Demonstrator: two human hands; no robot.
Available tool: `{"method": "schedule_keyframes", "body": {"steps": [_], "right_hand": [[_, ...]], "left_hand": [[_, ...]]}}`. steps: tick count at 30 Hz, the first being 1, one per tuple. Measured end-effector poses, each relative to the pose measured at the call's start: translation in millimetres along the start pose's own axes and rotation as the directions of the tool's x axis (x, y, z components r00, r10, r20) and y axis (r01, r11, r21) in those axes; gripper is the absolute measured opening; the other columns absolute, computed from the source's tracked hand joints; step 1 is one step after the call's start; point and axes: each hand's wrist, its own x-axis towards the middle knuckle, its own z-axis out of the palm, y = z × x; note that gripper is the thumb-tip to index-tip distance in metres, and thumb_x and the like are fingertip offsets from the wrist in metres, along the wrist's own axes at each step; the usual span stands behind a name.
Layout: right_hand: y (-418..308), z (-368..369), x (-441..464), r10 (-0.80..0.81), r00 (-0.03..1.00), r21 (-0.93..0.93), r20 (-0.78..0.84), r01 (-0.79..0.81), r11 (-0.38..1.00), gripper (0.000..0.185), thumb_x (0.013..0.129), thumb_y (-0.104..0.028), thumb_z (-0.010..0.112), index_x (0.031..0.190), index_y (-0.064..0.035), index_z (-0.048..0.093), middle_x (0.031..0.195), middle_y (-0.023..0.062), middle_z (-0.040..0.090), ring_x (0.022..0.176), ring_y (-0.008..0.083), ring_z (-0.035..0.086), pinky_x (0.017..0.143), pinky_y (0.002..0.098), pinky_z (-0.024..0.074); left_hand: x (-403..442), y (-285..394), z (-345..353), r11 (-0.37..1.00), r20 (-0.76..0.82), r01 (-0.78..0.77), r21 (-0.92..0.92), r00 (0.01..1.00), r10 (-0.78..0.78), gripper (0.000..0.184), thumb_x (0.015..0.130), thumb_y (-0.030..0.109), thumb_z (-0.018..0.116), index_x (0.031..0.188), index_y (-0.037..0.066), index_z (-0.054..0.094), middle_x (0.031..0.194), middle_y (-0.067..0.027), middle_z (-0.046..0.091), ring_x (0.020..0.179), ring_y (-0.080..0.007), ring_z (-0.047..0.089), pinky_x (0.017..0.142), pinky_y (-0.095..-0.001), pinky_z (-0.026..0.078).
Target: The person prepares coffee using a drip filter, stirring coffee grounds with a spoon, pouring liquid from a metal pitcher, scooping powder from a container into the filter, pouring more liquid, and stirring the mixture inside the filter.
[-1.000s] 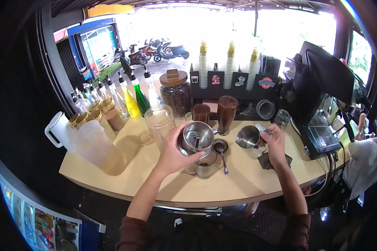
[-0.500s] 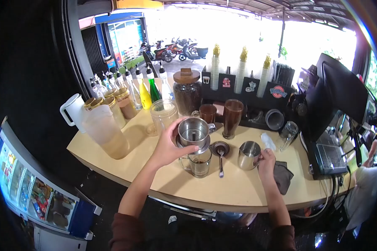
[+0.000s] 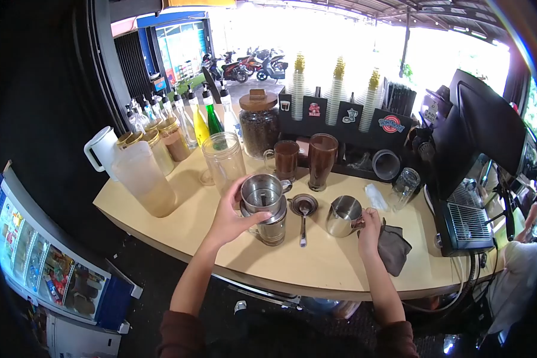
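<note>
My left hand (image 3: 228, 219) is closed round a metal drip coffee filter (image 3: 262, 194), thumb across its near side. Right under the filter stands a glass mug (image 3: 273, 234), its upper part hidden; the filter seems to sit on its rim. My right hand (image 3: 370, 231) grips the handle of a stainless steel pitcher (image 3: 340, 225), which is upright at the counter. Between the two lies a spoon (image 3: 304, 230) with its bowl on a small round metal dish (image 3: 296, 206). A dark cloth (image 3: 395, 250) lies right of my right hand.
Behind the filter are a clear jar (image 3: 224, 161), a mug (image 3: 287, 161) and a tall glass (image 3: 322, 164) of brown drink. A cloudy pitcher (image 3: 143, 185) stands left. Pump bottles (image 3: 212, 116) line the back. A coffee machine (image 3: 468, 221) takes the right end.
My left hand has brought the filter down onto or close to the glass mug, covering more of it. The view has shifted slightly. My right hand still grips the steel pitcher.
</note>
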Motion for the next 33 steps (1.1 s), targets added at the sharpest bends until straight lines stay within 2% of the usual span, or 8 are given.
{"method": "schedule_keyframes", "body": {"steps": [11, 14, 18, 21, 23, 27, 29, 33], "right_hand": [[2, 0, -2, -0.071, 0.997, -0.055, 0.014, 0.072, 0.996, 0.010, 0.096, -0.013, 0.050, 0.087, -0.0097, 0.047, 0.074, -0.0020, 0.045, 0.069, 0.0083, 0.046, 0.066, 0.0259, 0.0431], [10, -7, 2, -0.093, 0.996, -0.076, 0.011, 0.093, 0.993, 0.011, 0.096, -0.014, 0.050, 0.086, -0.0107, 0.049, 0.075, -0.0021, 0.048, 0.069, 0.0080, 0.049, 0.066, 0.0246, 0.0402], [7, -9, 3, -0.113, 0.993, -0.130, -0.043, 0.107, 0.986, 0.010, 0.096, -0.018, 0.051, 0.088, -0.0114, 0.050, 0.079, -0.0026, 0.050, 0.070, 0.0077, 0.049, 0.066, 0.0239, 0.0390], [-4, -8, 1, -0.167, 0.986, -0.191, -0.012, 0.162, 0.968, 0.013, 0.096, -0.022, 0.052, 0.090, -0.0105, 0.051, 0.081, -0.0028, 0.049, 0.073, 0.0072, 0.047, 0.067, 0.0234, 0.0379], [-9, -2, -1, -0.293, 0.956, -0.252, -0.030, 0.276, 0.927, 0.009, 0.096, -0.015, 0.053, 0.092, -0.0077, 0.052, 0.082, -0.0031, 0.047, 0.075, 0.0055, 0.042, 0.068, 0.0208, 0.0355], [-22, -5, -8, -0.466, 0.881, -0.474, -0.081, 0.377, 0.796, 0.017, 0.092, -0.016, 0.058, 0.102, -0.0042, 0.051, 0.097, 0.0033, 0.050, 0.087, 0.0124, 0.045, 0.079, 0.0267, 0.0372], [-21, -13, 0, -0.560, 0.825, -0.564, -0.074, 0.428, 0.706, 0.026, 0.087, -0.012, 0.062, 0.108, -0.0021, 0.048, 0.106, 0.0070, 0.048, 0.097, 0.0178, 0.046, 0.084, 0.0304, 0.0367], [-77, 46, -15, -0.756, 0.647, -0.617, 0.099, 0.636, 0.463, 0.030, 0.085, -0.008, 0.060, 0.111, -0.0031, 0.046, 0.108, 0.0069, 0.048, 0.099, 0.0185, 0.045, 0.086, 0.0303, 0.0353]], "left_hand": [[-6, 1, 9, 1.000, -0.007, -0.013, 0.023, 1.000, 0.013, 0.087, 0.065, 0.012, 0.086, 0.137, 0.001, 0.038, 0.130, -0.0123, 0.050, 0.123, -0.0221, 0.048, 0.107, -0.0373, 0.035], [-5, 2, 8, 0.993, 0.044, -0.045, 0.106, 0.998, 0.040, 0.087, 0.068, 0.013, 0.084, 0.139, 0.003, 0.035, 0.132, -0.0142, 0.048, 0.124, -0.0238, 0.047, 0.105, -0.0372, 0.038], [-9, -5, 1, 0.982, 0.040, -0.141, 0.125, 0.990, 0.137, 0.096, 0.070, 0.015, 0.083, 0.144, 0.005, 0.022, 0.141, -0.0167, 0.037, 0.132, -0.0279, 0.039, 0.111, -0.0388, 0.030], [-20, -15, -8, 0.977, -0.156, -0.196, 0.085, 0.966, 0.207, 0.093, 0.073, 0.015, 0.080, 0.145, 0.005, 0.021, 0.140, -0.0169, 0.038, 0.130, -0.0288, 0.040, 0.110, -0.0408, 0.030], [-28, -26, -19, 0.991, -0.400, -0.128, -0.048, 0.911, 0.098, 0.093, 0.075, 0.015, 0.078, 0.146, 0.006, 0.019, 0.140, -0.0164, 0.037, 0.130, -0.0302, 0.040, 0.109, -0.0433, 0.030], [-22, -65, -50, 0.991, -0.478, -0.077, -0.112, 0.878, 0.014, 0.091, 0.075, 0.015, 0.077, 0.146, 0.008, 0.020, 0.141, -0.0157, 0.035, 0.128, -0.0287, 0.041, 0.107, -0.0428, 0.032], [-8, -94, -61, 0.987, -0.444, 0.027, 0.161, 0.895, 0.048, 0.103, 0.069, 0.021, 0.084, 0.145, 0.003, 0.017, 0.143, -0.0184, 0.031, 0.129, -0.0301, 0.039, 0.106, -0.0422, 0.033], [27, -151, -72, 0.914, -0.376, 0.063, 0.400, 0.921, 0.101, 0.107, 0.062, 0.027, 0.088, 0.141, -0.003, 0.022, 0.135, -0.0206, 0.041, 0.123, -0.0290, 0.047, 0.102, -0.0387, 0.039]]}}
